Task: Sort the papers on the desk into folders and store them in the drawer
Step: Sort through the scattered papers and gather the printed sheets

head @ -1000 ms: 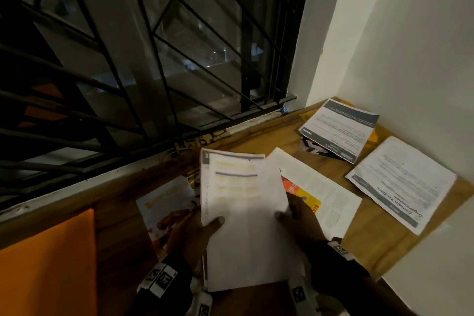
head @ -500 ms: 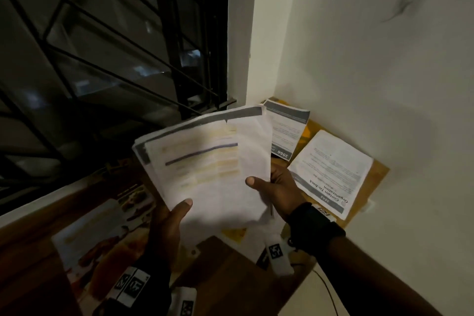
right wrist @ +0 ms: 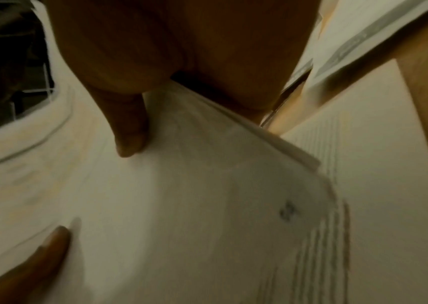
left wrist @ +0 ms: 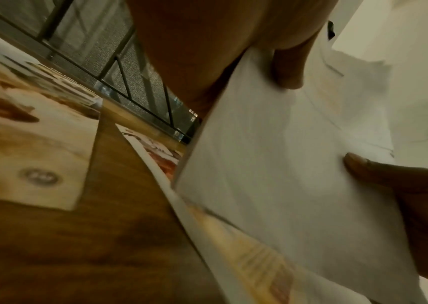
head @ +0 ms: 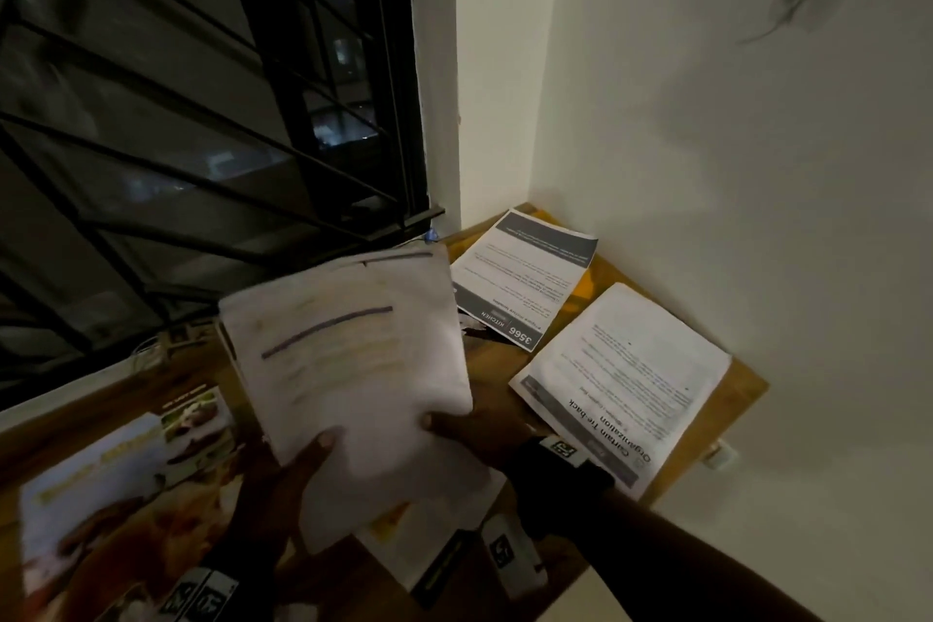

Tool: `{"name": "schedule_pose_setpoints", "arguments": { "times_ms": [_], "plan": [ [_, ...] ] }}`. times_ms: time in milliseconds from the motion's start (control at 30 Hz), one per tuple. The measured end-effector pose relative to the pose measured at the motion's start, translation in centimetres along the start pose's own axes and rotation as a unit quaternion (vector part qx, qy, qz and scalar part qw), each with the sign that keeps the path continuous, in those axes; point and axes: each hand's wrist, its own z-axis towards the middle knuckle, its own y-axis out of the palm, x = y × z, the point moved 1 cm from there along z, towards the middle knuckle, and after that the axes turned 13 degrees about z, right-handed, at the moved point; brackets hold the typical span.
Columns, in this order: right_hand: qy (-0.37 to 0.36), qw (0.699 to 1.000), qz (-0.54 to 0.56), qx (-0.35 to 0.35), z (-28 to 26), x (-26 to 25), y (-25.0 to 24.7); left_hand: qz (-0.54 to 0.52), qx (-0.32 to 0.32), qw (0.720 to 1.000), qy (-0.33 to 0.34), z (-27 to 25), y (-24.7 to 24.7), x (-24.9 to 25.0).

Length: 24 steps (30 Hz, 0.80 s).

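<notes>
Wrist views show my thumbs pressed on the sheaf's face; only the head view shows the two sheets (head: 621, 384) lying on the bench (head: 742, 399) beyond. I hold the sheaf (head: 353, 369) above the bench, left hand (head: 282, 485) and right hand (head: 484, 434) each pinching its lower edge

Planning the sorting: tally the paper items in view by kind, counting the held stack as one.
Grey-banded printed text sheets on the wooden desk: 2
Colour-printed sheets on the desk: 2
White paper stack gripped by left hand and right hand: 1
Total: 5
</notes>
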Motion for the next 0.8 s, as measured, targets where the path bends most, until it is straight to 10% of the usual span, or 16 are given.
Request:
{"name": "schedule_pose_setpoints", "arguments": {
  "times_ms": [200, 467, 800],
  "plan": [
    [-0.045, 0.989, -0.138, 0.028, 3.3, -1.6, -10.0, 0.054, 0.114, 0.992, 0.016, 1.0, 0.5, -2.6],
    [0.124, 0.808, -0.571, -0.074, 7.1, -1.2, -21.3, 0.029, 0.165, 0.986, -0.02, -0.2, 2.8, -3.0],
    [0.114, 0.724, -0.656, -0.179, 8.6, -1.1, -22.0, 0.035, 0.178, 0.983, 0.01, 0.0, 2.4, -5.6]
  ]
}}
